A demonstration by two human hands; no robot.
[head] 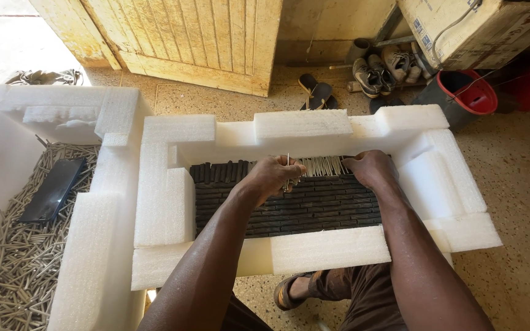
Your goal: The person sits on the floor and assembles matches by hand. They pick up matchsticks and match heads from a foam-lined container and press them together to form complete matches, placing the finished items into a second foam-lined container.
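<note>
Head view: dark sticks fill most of the white foam tray [161, 202]; only the far row shows pale sticks.
Left hand [272, 176] pinches a thin pale stick [288, 160] upright; right hand [369, 168] presses curled on the pale row [323, 165]. Two foam trays, one flat black object [53, 190], loose sticks too many to count.

I see pale sticks [321, 166] standing side by side in a short upright row at the far edge of the foam tray [161, 184], just right of its middle. One thin stick [288, 163] pokes up at the row's left end. Dark sticks [314, 208] lie flat in tight horizontal rows, filling the tray floor from the near wall to the pale row.
</note>
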